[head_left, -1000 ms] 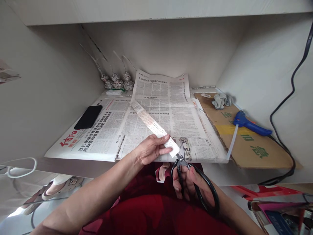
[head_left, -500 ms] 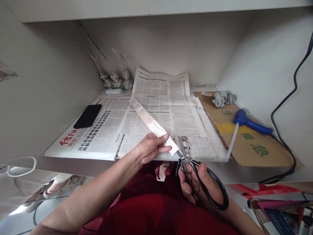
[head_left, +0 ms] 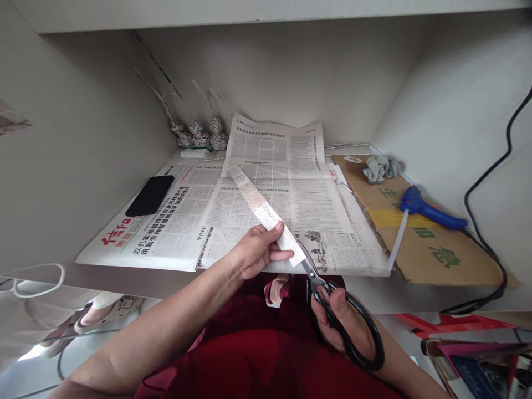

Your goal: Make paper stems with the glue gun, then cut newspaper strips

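Note:
Between the thumb and fingers of my left hand [head_left: 260, 250] is a long strip of printed newspaper [head_left: 254, 199], pinched close to its near end. The strip slants away to the upper left over spread newspaper sheets [head_left: 266, 149]. Black-handled scissors [head_left: 368, 332] are in my right hand [head_left: 347, 321], with thumb and fingers through the loops. Their blades lie at the strip's near right edge and look nearly closed; part of them is hidden by the paper.
A black phone [head_left: 149, 195] lies on the newspaper at left. Several woven paper gourd shapes [head_left: 216, 133] stand at the back. On the right, a blue glue gun [head_left: 432, 208] and a crumpled grey cloth [head_left: 379, 168] rest on cardboard [head_left: 419, 249]. A black cord [head_left: 469, 191] hangs there.
The scissor blades have come together from a wider opening, and the handles have drawn closer. My left hand and the strip have barely shifted.

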Demonstrator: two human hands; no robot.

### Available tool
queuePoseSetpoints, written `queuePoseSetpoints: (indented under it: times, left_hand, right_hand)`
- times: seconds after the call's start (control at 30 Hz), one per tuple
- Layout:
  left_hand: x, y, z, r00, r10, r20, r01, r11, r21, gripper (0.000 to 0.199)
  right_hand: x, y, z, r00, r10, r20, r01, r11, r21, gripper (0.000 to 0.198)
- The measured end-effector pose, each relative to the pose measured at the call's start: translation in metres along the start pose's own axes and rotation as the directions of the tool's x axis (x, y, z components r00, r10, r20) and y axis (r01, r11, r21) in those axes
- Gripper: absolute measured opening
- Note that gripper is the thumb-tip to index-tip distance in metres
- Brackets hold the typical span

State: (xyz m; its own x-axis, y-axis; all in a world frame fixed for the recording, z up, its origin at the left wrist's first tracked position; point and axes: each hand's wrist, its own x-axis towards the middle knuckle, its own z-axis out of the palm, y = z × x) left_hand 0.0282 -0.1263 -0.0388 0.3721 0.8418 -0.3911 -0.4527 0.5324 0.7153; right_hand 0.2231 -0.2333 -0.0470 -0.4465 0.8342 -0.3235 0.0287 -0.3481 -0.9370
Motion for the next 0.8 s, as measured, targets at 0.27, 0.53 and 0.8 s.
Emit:
queuePoseSetpoints:
  times: [0.27, 0.53, 0.8]
  left_hand:
    - [-0.005, -0.009, 0.002, 0.999, -0.033, 0.001, 0.033, 0.997, 0.064, 0.022]
    - [-0.009, -0.015, 0.004, 0.999, -0.033, 0.007, 0.032, 0.998, 0.061, 0.027]
    - [-0.008, -0.016, 0.003, 0.999, -0.031, 0.03, 0.03, 0.999, 0.044, 0.021]
  right_hand:
    - [0.008, 0.02, -0.003, 0.994, 0.041, 0.104, -0.064, 0.971, 0.231, 0.07]
    - [0.01, 0.018, 0.003, 0.995, -0.003, 0.095, -0.018, 0.977, 0.214, 0.07]
    - [0.0, 0.011, 0.003, 0.998, 0.058, -0.033, -0.057, 0.998, 0.041, 0.055]
